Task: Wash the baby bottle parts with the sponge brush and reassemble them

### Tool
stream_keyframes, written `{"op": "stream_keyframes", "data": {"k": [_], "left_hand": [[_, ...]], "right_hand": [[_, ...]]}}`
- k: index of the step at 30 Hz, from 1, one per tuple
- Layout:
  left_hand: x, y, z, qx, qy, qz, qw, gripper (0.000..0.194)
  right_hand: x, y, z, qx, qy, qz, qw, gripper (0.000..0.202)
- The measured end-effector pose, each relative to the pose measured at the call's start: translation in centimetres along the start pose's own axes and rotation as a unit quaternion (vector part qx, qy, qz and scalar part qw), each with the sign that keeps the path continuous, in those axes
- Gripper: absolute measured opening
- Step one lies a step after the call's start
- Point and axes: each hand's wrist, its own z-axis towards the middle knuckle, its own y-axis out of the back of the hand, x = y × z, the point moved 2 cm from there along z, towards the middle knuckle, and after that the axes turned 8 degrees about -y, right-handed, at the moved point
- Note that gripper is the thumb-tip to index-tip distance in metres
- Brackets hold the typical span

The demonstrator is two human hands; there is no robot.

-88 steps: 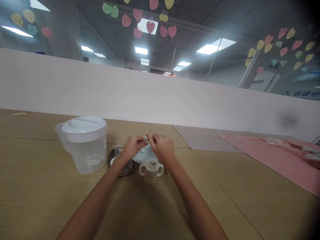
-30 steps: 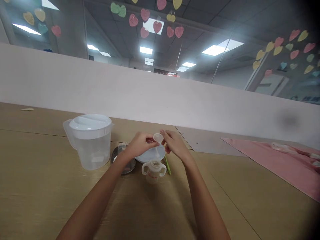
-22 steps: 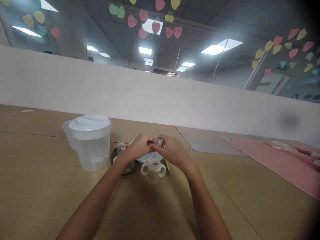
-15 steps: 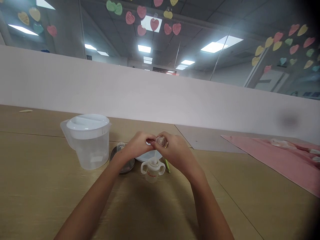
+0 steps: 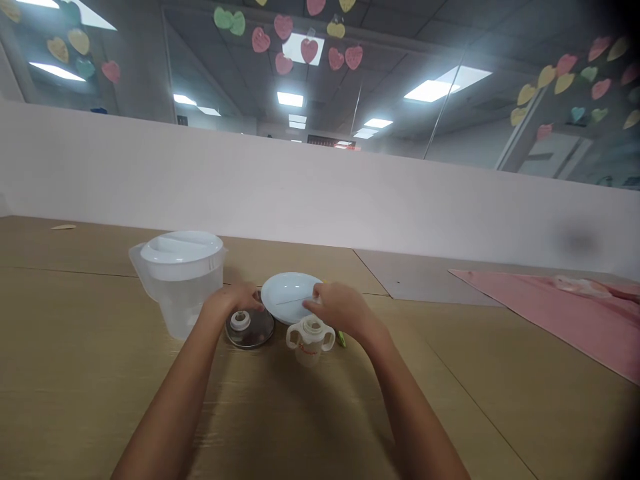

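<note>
My left hand (image 5: 235, 301) hangs over a round dark metal tray (image 5: 253, 341), its fingers curled downward; whatever they hold is hard to make out. On that tray, just below the hand, lies a small white ring-shaped part (image 5: 241, 321). Over the right side of a pale plate (image 5: 286, 280), my right hand (image 5: 341, 308) has thumb and fingers pinched around something small that I cannot make out. In front of the plate, a clear baby bottle (image 5: 309, 348) with two side handles and red lettering stands upright, its top uncovered.
Left of the tray stands a large clear pitcher (image 5: 187, 297) with a white lid. A green object (image 5: 341, 339) is partly hidden behind the bottle. A pink cloth (image 5: 540, 307) covers the table at right, and a low white wall (image 5: 300, 193) runs along the back.
My hands were together above the bottle with a clear round piece between them. They have since parted, left hand over the tray, right over the plate. The white ring now shows on the tray.
</note>
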Motion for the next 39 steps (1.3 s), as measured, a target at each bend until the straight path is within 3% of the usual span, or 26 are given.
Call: {"op": "stream_keyframes", "data": {"k": [4, 10, 17, 22, 27, 30, 33, 36, 39], "left_hand": [[0.7, -0.7, 0.7, 0.009, 0.037, 0.043, 0.998, 0.019], [1.6, -1.7, 1.9, -0.019, 0.085, 0.079, 0.993, 0.035], [1.8, -2.4, 2.1, -0.046, 0.082, 0.082, 0.992, 0.036], [1.2, -1.8, 1.4, -0.057, 0.062, 0.062, 0.995, 0.038], [-1.9, 1.3, -1.6, -0.102, -0.021, 0.018, 0.994, 0.038], [-5.8, 3.3, -4.7, -0.192, -0.181, -0.061, 0.962, 0.03], [-8.8, 4.1, -6.6, -0.21, -0.279, -0.117, 0.93, 0.021], [-9.3, 4.2, -6.7, -0.197, -0.308, -0.201, 0.909, 0.02], [-8.4, 4.2, -5.9, -0.189, -0.313, -0.305, 0.879, 0.031]], "right_hand": [[0.3, -1.8, 0.7, 0.052, 0.032, -0.038, 0.997, 0.03], [0.5, -2.1, 0.5, 0.051, 0.038, -0.023, 0.998, 0.043], [0.5, -2.2, 0.3, 0.063, 0.053, -0.016, 0.996, 0.037], [0.4, -2.2, 0.1, 0.056, 0.061, 0.001, 0.997, 0.04], [1.3, -1.7, 0.0, 0.005, 0.08, 0.067, 0.995, 0.046], [1.9, -1.6, 0.1, -0.037, 0.101, 0.156, 0.982, 0.048], [1.8, -1.6, 0.3, -0.055, 0.087, 0.212, 0.972, 0.038], [1.4, -1.3, 0.5, -0.088, 0.089, 0.232, 0.965, 0.028], [1.2, -0.9, 0.6, -0.122, 0.102, 0.247, 0.956, 0.04]]}}
